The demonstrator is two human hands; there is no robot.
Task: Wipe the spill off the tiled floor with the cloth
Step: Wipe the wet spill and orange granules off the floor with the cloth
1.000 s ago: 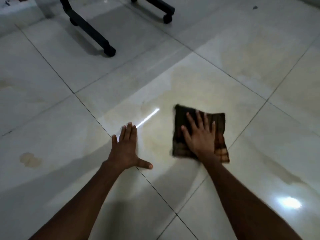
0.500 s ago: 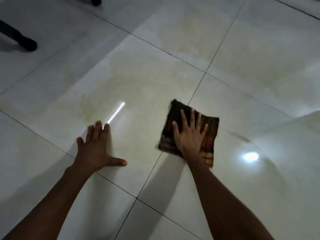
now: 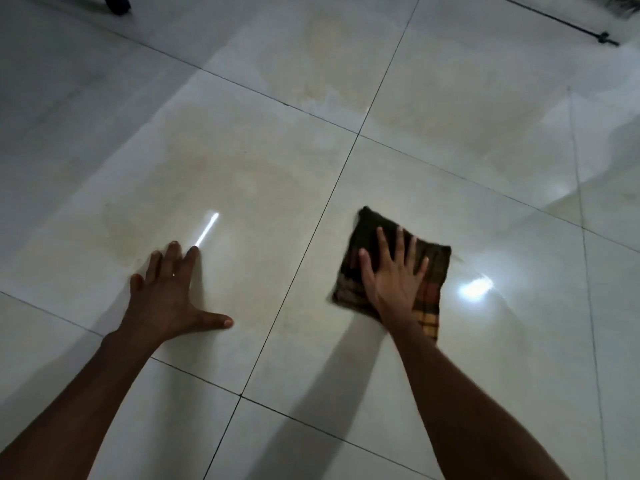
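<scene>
A dark plaid cloth, folded into a square, lies flat on the glossy tiled floor, just right of a grout line. My right hand presses down on it with the palm flat and fingers spread. My left hand rests flat on the neighbouring tile, fingers apart, holding nothing. A faint yellowish spill spreads over the tile ahead of my left hand. More yellowish staining shows on the tiles farther away.
A black caster wheel stands at the top left edge. A thin dark rod lies on the floor at the top right. Bright light reflections sit beside the cloth and near my left fingertips.
My right hand has slid the cloth to the right, from the stained tile across the grout line. The view has turned right, and my left hand stays planted on the floor.
</scene>
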